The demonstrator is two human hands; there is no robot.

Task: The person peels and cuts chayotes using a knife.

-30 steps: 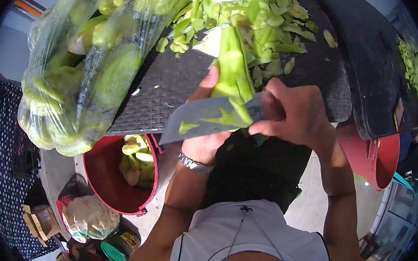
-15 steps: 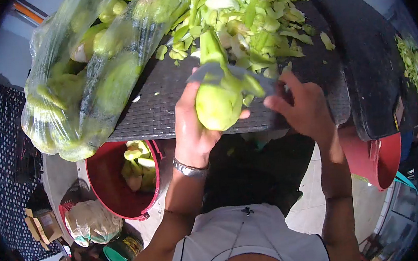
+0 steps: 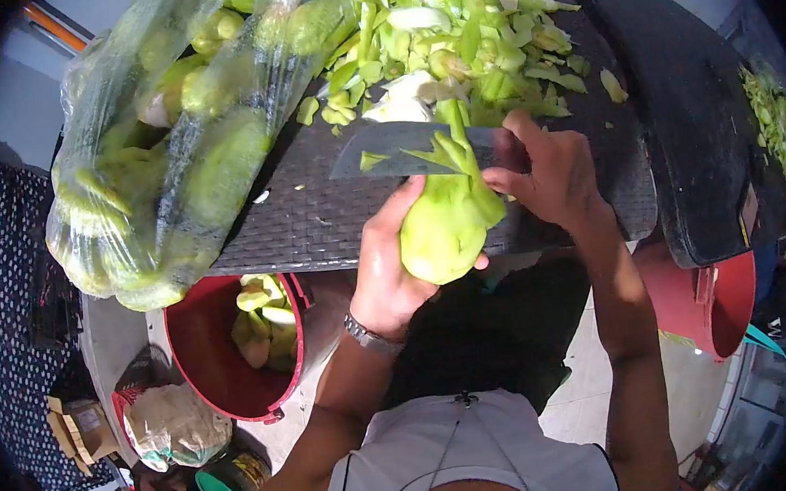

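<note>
My left hand (image 3: 384,269) is wrapped round a pale green vegetable (image 3: 443,232), its rounded end towards my body, over the near edge of the woven table (image 3: 295,230). A wide knife (image 3: 386,151) lies across the vegetable's far, narrow part, with green bits stuck to its blade. The knife's handle is inside my closed right hand (image 3: 549,169). A strip of peel hangs at the vegetable's right side. Beyond the knife a heap of green peelings (image 3: 478,40) covers part of the table.
A clear plastic bag (image 3: 165,162) full of green vegetables fills the table's left side. Below stands a red bucket (image 3: 238,387) with pale green pieces inside. A black chair back (image 3: 678,112) is at the right, with another red container (image 3: 726,307) beneath it.
The vegetable went from narrow and pointing away to round end in view, then moved slightly right and nearer. The knife moved from its near part to its far part.
</note>
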